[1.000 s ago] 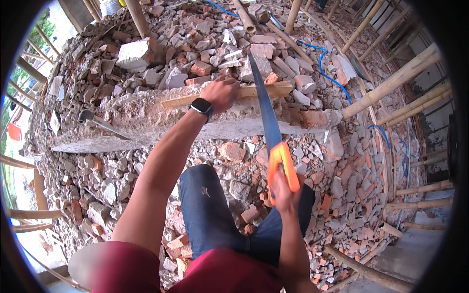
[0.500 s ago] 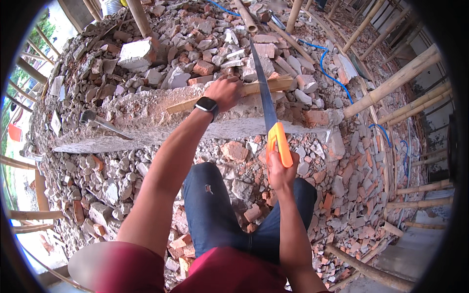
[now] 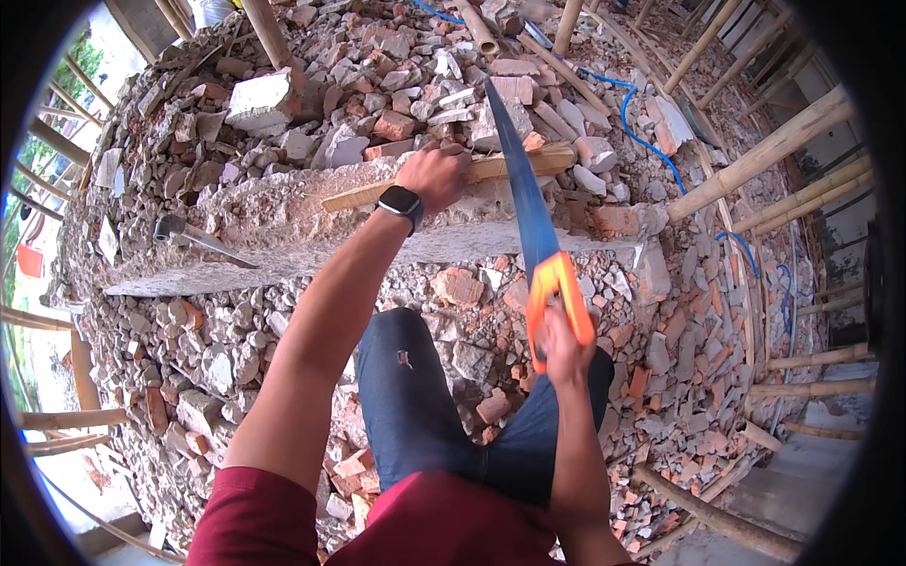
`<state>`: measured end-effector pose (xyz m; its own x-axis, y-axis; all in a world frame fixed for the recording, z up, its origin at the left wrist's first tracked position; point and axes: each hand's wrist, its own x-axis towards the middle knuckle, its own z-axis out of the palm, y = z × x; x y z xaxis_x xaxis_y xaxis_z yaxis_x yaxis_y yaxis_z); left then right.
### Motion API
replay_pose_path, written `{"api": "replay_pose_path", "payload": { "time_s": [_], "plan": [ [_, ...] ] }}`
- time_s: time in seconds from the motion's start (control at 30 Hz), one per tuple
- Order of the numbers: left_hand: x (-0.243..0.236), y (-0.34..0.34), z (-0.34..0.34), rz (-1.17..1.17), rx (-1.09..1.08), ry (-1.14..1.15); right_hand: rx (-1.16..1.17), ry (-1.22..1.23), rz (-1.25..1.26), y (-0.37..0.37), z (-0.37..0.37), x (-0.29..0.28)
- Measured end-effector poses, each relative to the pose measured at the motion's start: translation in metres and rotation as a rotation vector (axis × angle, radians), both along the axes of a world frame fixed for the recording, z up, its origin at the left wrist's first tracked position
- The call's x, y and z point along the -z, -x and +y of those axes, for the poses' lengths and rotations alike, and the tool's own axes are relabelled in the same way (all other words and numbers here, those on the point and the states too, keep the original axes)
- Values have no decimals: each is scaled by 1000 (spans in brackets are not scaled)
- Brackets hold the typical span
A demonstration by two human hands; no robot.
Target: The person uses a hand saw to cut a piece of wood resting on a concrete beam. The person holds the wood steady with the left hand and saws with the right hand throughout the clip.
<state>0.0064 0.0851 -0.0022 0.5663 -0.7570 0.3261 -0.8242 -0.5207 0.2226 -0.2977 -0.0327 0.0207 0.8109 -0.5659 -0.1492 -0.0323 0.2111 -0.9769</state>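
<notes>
Pale flat wooden strip [image 3: 489, 168] lies lengthwise on grey concrete beam [image 3: 453, 243]. Left hand [image 3: 434, 179] clamps strip's middle; right hand [image 3: 566, 344], strip's near side, grips orange-handled steel handsaw [image 3: 528, 209], blade across strip's long axis, right of left hand.

Pushed the saw [image 3: 532, 211] up with the right hand [image 3: 565, 345], then pulled it back down, just right of the frame's middle.

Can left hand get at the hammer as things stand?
Likely yes: nothing tall stands between the left hand and the hammer, though it would first have to let go of the wooden strip.
</notes>
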Motion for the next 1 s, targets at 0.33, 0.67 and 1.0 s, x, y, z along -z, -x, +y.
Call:
{"api": "replay_pose_path", "payload": {
  "time_s": [0.33,0.67,1.0],
  "plan": [
    [3,-7,0,31,67,24,-16,34,14,-34,-4,-2],
    [0,-3,0,10,82,37,-47,378,51,46,22,7],
    [4,3,-2,-25,8,39,-8,273,-11,68,28,17]
  ]
}}
